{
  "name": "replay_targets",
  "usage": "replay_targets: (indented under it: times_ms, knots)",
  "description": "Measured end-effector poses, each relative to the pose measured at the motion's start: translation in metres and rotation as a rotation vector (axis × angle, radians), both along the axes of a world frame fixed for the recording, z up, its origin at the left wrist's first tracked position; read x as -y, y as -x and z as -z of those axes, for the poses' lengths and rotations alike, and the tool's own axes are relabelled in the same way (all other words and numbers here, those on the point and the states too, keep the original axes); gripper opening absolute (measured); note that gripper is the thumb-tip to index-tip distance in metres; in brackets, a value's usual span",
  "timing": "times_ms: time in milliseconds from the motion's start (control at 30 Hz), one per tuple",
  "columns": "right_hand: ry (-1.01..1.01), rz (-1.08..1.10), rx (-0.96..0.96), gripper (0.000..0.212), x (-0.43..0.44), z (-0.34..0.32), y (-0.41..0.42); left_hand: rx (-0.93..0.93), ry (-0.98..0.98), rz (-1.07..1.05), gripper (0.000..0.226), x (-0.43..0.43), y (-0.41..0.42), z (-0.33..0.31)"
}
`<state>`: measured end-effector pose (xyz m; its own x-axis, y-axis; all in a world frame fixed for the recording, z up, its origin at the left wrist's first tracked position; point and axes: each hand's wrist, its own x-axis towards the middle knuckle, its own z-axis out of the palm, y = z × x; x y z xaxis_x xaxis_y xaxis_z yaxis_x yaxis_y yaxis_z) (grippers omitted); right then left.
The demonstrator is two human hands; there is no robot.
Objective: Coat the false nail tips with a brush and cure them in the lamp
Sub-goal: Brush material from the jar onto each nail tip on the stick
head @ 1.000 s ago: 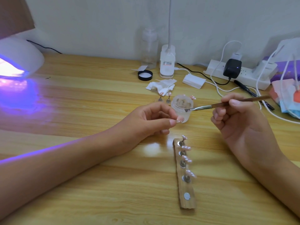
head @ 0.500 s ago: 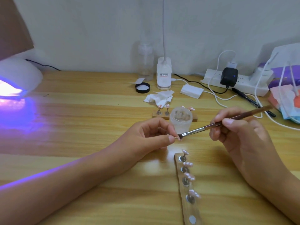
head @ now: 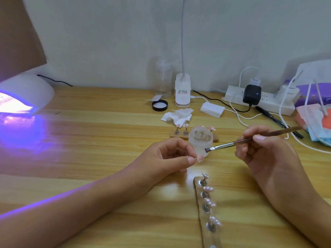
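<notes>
Brush: a thin brown-handled brush with a metal ferrule lies on a slant, its long axis running from upper right down to lower left, dark bristles pointing left at the nail tip.
Right hand: fingers and thumb pinch the handle near the ferrule.
Left hand: thumb and forefinger pinch a small pink false nail tip, just in front of the frosted plastic jar.
Gap: bristles sit near the tip, slightly above and right – apart from it; whether they touch the jar is unclear.
Near strip: a long wooden strip holds four pink tips on metal pegs – its lower end is cut off.
Back strip: a short wooden holder, partly hidden behind the jar.
Lamp: a white domed curing lamp glows violet at far left, cropped by the edge.
</notes>
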<state>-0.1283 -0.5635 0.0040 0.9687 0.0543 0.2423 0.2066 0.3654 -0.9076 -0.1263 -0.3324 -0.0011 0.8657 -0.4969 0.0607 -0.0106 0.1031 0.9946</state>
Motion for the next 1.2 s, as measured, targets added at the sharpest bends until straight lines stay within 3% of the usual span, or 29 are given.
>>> replay_targets:
  times_ms: [333, 600, 867, 1200]
  knots:
    - [0.159, -0.04, 0.115, 0.012, -0.0052, 0.0002, 0.007, 0.02, -0.026, -0.006, 0.005, -0.0011, 0.0012, 0.0003]
    - [0.24, 0.056, 0.144, 0.025, -0.006, -0.0001, 0.0078, 0.014, -0.011, 0.002, 0.016, -0.0007, 0.0018, -0.0013]
    - [0.099, 0.04, 0.077, 0.028, -0.0041, -0.003, 0.0057, -0.012, -0.032, -0.025, 0.017, 0.0001, 0.0006, -0.0013]
    - [0.167, 0.01, 0.095, 0.03, -0.0065, -0.0018, 0.0071, -0.03, -0.051, -0.021, 0.009, 0.0001, 0.0002, 0.0001]
